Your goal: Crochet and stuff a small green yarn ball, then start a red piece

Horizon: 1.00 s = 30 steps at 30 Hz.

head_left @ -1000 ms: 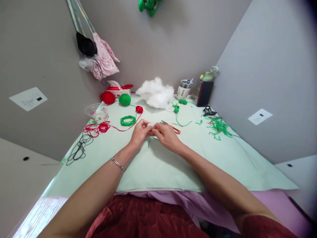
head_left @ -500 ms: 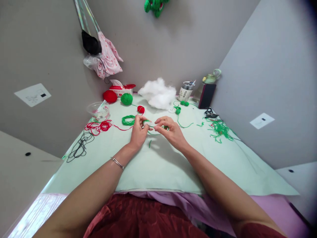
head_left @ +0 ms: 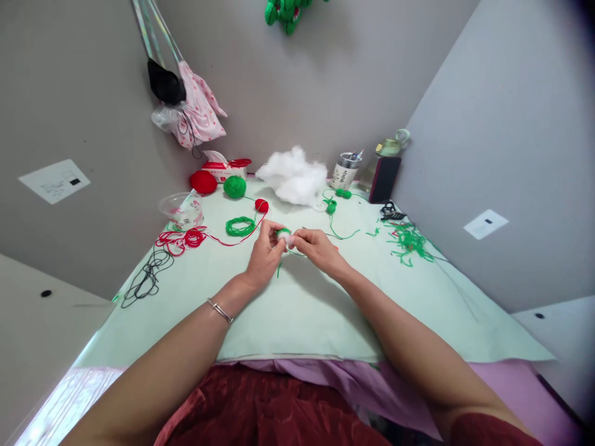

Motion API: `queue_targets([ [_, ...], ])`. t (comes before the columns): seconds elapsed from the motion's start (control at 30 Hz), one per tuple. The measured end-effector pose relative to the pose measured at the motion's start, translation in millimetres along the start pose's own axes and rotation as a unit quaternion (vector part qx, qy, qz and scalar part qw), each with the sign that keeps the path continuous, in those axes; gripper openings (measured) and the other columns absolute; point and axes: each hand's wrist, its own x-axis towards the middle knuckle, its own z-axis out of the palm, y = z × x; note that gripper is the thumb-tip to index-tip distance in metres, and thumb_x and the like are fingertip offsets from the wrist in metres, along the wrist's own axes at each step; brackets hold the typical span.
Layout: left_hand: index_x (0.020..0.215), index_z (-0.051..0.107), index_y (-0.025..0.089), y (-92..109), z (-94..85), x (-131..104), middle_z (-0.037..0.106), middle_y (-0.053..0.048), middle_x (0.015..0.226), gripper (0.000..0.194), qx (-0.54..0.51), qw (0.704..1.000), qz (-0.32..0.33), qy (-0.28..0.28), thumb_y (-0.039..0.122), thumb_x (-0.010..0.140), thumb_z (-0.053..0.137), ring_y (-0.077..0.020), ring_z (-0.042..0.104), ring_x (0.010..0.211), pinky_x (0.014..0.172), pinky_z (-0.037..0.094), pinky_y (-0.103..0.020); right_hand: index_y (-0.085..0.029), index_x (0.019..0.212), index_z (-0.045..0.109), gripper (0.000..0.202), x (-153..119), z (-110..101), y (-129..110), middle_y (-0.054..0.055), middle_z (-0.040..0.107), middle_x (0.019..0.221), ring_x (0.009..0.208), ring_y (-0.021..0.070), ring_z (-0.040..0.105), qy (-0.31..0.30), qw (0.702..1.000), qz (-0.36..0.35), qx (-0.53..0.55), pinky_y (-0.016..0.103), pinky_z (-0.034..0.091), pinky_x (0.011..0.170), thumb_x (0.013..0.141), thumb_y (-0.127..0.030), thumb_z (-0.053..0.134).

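Between my hands, over the middle of the table, is a small green crochet piece point(head_left: 283, 231) with white stuffing showing at its opening. My left hand point(head_left: 264, 255) is closed around it, fingers and thumb gripping its side. The fingertips of my right hand point(head_left: 320, 249) pinch together at the white stuffing on its right. A thin green strand trails below the piece. Behind my left hand lie a green yarn coil point(head_left: 240, 227) and a small red yarn ball point(head_left: 261, 205). Farther back rests a pile of white stuffing point(head_left: 295, 178).
At the left are a clear plastic bowl point(head_left: 181, 212), red yarn point(head_left: 186, 240) and black cord point(head_left: 147, 275). A pen cup point(head_left: 344, 173), a phone point(head_left: 385, 179) and a bottle point(head_left: 393, 147) stand at the back right. Green yarn scraps point(head_left: 409, 241) lie near black scissors point(head_left: 393, 212).
My right fingers have moved onto the piece and closed at its opening. White stuffing now shows there. An orange-tipped object has come into view beside my right hand.
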Motion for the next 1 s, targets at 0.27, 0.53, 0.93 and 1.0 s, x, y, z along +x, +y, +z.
queue_targets([
  [0.27, 0.097, 0.047, 0.022, 9.4, -1.2, 2.7, 0.063, 0.004, 0.078, 0.031, -0.062, 0.995, -0.072, -0.043, 0.034, 0.086, 0.074, -0.0135, 0.069, 0.066, 0.072, 0.058, -0.031, -0.019, 0.063, 0.055, 0.033, 1.7, -1.3, 6.1, -0.004, 0.048, 0.060, 0.061, 0.0123, 0.039, 0.077, 0.992, -0.024, -0.099, 0.028, 0.028, 0.060, 0.086, -0.042, 0.059],
  [0.53, 0.098, 0.057, 0.017, -9.1, -4.9, 10.5, 0.062, 0.004, 0.078, 0.019, -0.065, 0.990, -0.127, 0.001, 0.026, 0.091, 0.073, -0.0097, 0.061, 0.060, 0.058, 0.054, -0.024, -0.020, 0.072, 0.061, 0.022, -10.3, 13.6, -7.0, -0.003, 0.055, 0.061, 0.059, 0.0132, 0.044, 0.030, 0.984, -0.058, -0.165, 0.027, 0.030, 0.064, 0.090, -0.023, 0.051],
  [0.93, 0.087, 0.052, 0.020, 9.5, -5.9, 6.5, 0.067, 0.002, 0.078, 0.024, -0.149, 0.969, -0.190, -0.050, 0.033, 0.089, 0.072, -0.0126, 0.068, 0.072, 0.079, 0.060, -0.032, -0.021, 0.065, 0.049, 0.027, 0.2, 7.3, 7.7, -0.004, 0.050, 0.059, 0.057, 0.0121, 0.040, 0.064, 0.986, -0.003, -0.152, 0.026, 0.030, 0.056, 0.087, -0.036, 0.055],
  [1.0, 0.088, 0.053, 0.020, 14.5, -6.6, 7.4, 0.068, 0.001, 0.081, 0.026, -0.155, 0.968, -0.188, -0.062, 0.034, 0.085, 0.075, -0.0136, 0.069, 0.076, 0.084, 0.060, -0.035, -0.021, 0.065, 0.048, 0.031, 1.4, 3.4, 8.2, -0.004, 0.047, 0.059, 0.056, 0.0118, 0.038, 0.065, 0.987, 0.001, -0.148, 0.026, 0.029, 0.055, 0.089, -0.040, 0.052],
])
